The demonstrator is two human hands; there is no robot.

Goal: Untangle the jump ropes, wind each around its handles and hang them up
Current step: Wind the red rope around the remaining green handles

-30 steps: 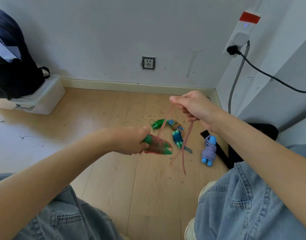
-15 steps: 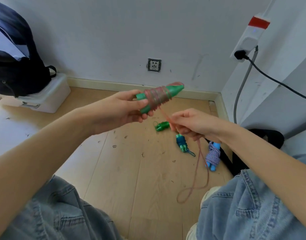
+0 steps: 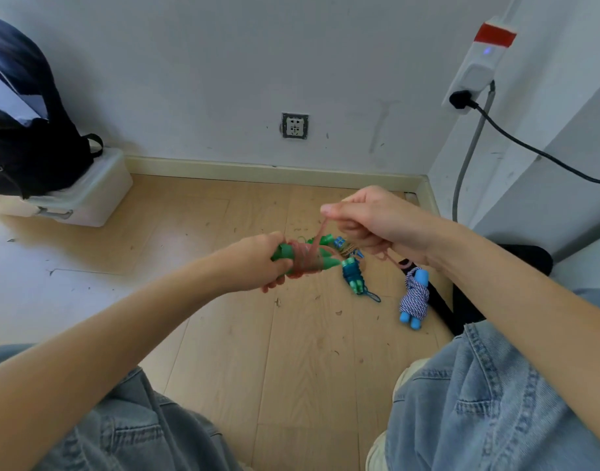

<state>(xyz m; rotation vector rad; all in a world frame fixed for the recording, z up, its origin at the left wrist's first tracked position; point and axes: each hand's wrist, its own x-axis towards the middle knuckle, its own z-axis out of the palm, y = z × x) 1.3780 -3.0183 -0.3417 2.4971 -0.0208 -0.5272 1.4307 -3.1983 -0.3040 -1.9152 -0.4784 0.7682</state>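
Head: green handles (image 3: pixel 320 260) lengthwise rightward.

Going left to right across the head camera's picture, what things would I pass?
Black backpack → white storage box → left hand gripping green handles → wall socket → right hand pinching pink rope → blue-handled bundle → power strip.

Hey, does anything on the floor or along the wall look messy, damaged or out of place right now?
Small dark bits of debris are scattered over the wooden floor around the wound jump ropes, and the wall shows scuff marks right of the socket, whose edges look grimy. Nothing looks spilled or broken.
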